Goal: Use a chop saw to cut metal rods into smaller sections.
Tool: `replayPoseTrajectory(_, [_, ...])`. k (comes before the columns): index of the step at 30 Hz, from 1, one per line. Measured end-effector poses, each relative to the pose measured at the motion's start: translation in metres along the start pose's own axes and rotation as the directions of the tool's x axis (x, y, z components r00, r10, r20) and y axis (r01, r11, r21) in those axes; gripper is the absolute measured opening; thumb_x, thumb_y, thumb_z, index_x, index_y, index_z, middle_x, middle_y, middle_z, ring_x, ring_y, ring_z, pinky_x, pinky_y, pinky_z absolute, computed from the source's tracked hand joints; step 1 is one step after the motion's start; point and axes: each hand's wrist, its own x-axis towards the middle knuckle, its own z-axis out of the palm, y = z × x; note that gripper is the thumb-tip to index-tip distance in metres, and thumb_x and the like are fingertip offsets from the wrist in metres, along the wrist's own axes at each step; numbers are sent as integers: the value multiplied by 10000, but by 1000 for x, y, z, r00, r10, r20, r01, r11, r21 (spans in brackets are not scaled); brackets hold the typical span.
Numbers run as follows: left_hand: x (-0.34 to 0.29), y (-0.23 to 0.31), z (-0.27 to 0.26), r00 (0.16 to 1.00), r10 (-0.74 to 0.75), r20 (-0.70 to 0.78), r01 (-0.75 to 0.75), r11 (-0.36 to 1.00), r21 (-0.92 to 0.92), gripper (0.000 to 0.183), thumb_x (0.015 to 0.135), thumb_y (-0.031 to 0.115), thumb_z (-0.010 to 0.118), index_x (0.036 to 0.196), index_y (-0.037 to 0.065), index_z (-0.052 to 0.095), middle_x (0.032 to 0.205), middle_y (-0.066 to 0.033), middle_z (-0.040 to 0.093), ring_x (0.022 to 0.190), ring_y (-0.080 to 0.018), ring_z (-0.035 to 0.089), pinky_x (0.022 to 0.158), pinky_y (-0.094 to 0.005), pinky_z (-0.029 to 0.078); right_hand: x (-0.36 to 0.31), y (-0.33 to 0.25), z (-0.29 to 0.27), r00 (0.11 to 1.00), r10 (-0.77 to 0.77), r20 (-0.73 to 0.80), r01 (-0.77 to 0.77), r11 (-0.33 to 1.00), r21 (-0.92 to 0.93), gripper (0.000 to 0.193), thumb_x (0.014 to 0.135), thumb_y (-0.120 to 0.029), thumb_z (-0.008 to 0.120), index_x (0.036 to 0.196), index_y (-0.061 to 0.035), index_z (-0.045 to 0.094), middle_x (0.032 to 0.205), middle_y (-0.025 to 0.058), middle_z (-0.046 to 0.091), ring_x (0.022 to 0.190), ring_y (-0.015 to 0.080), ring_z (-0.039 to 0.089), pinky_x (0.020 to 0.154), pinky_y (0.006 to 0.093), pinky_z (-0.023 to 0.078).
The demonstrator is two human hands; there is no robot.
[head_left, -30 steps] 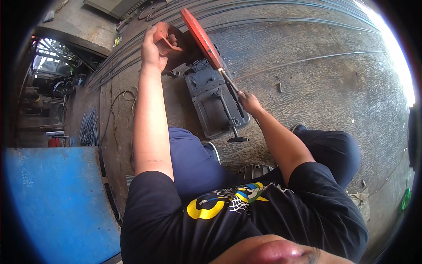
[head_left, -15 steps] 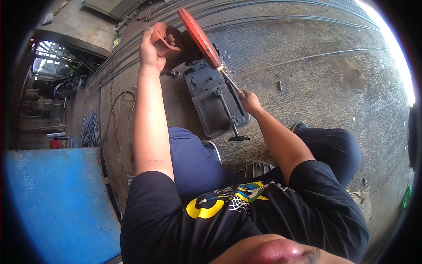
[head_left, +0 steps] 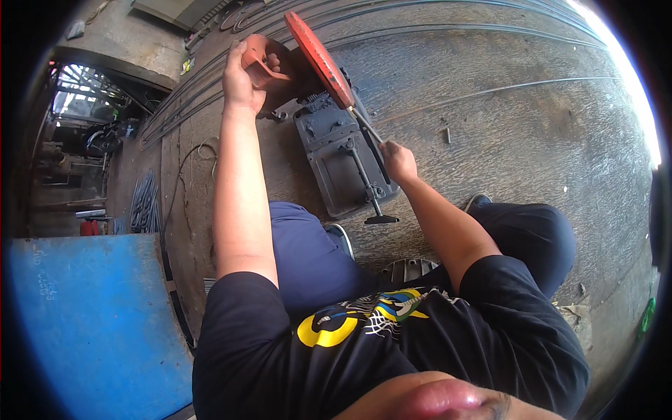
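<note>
A cut-off saw stands on the floor in front of me, with a dark base (head_left: 341, 168), a clamp screw (head_left: 363, 171) and an orange-red blade guard (head_left: 318, 59). My left hand (head_left: 243, 80) is wrapped round its orange handle (head_left: 262, 61), fingers through the opening. My right hand (head_left: 398, 162) is closed on the near end of a thin metal rod (head_left: 368, 127). The rod's far end meets the lower end of the guard, at the wheel's edge. The wheel itself is mostly hidden by the guard.
Long metal rods (head_left: 448, 28) lie across the floor beyond the saw. A short metal piece (head_left: 448, 135) lies to its right. At lower left is a blue sheet-topped surface (head_left: 91, 315), with a bundle of bars (head_left: 144, 203) behind it. A cable (head_left: 178, 171) runs along the left.
Sparks that flew at the rod's far end are no longer visible. The rod's tip glow has faded. Both hands keep their grips, nearly in the same place.
</note>
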Motion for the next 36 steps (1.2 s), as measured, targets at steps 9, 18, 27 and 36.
replayPoseTrajectory(9, [-1, 1, 0, 1000, -4, -4, 4, 1000, 8, 421, 877, 377, 532, 1030, -15, 545, 842, -133, 613, 744, -235, 641, 658, -351, 544, -5, 0, 2, 998, -36, -55, 35, 999, -11, 276, 873, -332, 535, 886, -75, 635, 852, 213, 642, 835, 421, 607, 744, 497, 469])
replayPoseTrajectory(18, [-3, 1, 1, 1000, -3, 16, 3, 1000, 3, 422, 873, 376, 531, 1029, -16, 544, 865, -122, 604, 763, -230, 642, 663, -358, 550, -7, 5, 1, 999, -39, -38, 37, 998, -56, 280, 882, -337, 520, 911, -85, 639, 848, 228, 639, 819, 425, 611, 729, 504, 475])
replayPoseTrajectory(27, [-1, 1, -2, 1000, 10, 26, -11, 999, 39, 483, 899, 394, 495, 1144, -20, 523, 986, -141, 588, 834, -267, 615, 740, -390, 512, -6, 10, 7, 989, -132, -71, 131, 991, -22, 252, 878, -320, 538, 876, -77, 605, 816, 236, 622, 783, 440, 593, 697, 523, 465])
replayPoseTrajectory(36, [1, 0, -1, 1000, -15, 1, 15, 1000, 26, 478, 902, 394, 486, 1139, -19, 527, 989, -135, 593, 840, -260, 611, 746, -380, 509, -15, -7, 0, 1000, -12, -26, 13, 999, 43, 336, 908, -365, 524, 846, -41, 586, 782, 247, 614, 773, 456, 586, 683, 530, 460])
